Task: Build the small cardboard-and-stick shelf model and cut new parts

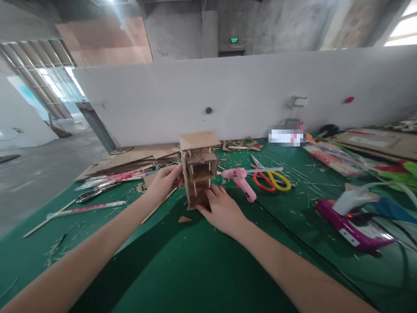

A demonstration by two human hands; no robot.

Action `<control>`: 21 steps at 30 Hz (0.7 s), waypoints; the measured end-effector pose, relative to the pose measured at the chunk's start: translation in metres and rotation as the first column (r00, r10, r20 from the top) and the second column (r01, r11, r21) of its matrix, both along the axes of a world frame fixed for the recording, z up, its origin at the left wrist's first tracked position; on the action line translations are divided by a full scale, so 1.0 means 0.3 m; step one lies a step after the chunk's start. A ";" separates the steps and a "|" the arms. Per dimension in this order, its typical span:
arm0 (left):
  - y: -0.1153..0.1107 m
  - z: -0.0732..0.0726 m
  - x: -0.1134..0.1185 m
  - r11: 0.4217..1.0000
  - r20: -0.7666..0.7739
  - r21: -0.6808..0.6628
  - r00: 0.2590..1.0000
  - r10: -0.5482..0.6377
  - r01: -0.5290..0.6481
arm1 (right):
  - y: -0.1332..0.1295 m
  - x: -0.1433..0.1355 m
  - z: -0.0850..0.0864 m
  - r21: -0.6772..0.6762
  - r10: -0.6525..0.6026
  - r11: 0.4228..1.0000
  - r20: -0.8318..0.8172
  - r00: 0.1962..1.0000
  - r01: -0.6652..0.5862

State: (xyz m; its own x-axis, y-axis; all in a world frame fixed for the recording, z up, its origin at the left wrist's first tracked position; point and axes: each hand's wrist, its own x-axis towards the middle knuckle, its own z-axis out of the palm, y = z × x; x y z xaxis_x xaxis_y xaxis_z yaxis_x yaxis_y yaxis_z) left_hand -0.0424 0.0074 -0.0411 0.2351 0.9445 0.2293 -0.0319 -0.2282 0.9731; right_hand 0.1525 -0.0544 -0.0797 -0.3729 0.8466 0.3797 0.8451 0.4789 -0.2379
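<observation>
A small cardboard shelf model stands upright on the green table, with stacked open compartments and thin wooden sticks at its front. My left hand is closed at the model's left side, its bent fingertips against the cardboard wall and partly hidden. Lower down, my right hand grips the bottom compartment, the thumb at the base edge and the fingers at the right side. Just right of the model lies a pink hot glue gun with a clear glue stick in its back.
Scissors with red and yellow handles lie beyond the glue gun. A purple power strip with plugs sits at right. Cardboard sheets, pliers and packaged sticks lie left. A white partition stands behind.
</observation>
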 end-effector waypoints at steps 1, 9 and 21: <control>0.004 -0.001 -0.002 1.000 0.001 -0.012 1.000 0.013 -0.013 | 0.000 -0.001 0.000 0.005 -0.003 1.000 0.004 1.000 0.003; 0.023 0.007 -0.026 0.976 -0.094 -0.005 0.972 0.217 -0.218 | -0.020 0.006 0.015 0.056 -0.069 0.996 0.050 0.996 0.066; -0.067 0.117 0.004 0.904 -0.034 0.407 0.987 0.159 -0.132 | -0.115 -0.053 0.070 0.013 0.465 0.884 0.059 0.883 -0.467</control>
State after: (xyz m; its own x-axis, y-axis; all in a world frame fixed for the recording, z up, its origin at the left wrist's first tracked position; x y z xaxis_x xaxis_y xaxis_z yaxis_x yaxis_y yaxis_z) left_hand -0.0412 -0.0128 -0.0061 0.1293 0.8000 0.5860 0.0914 -0.5980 0.7963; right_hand 0.1366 -0.0890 -0.0586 -0.7419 0.5606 0.3679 0.5337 0.8258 -0.1820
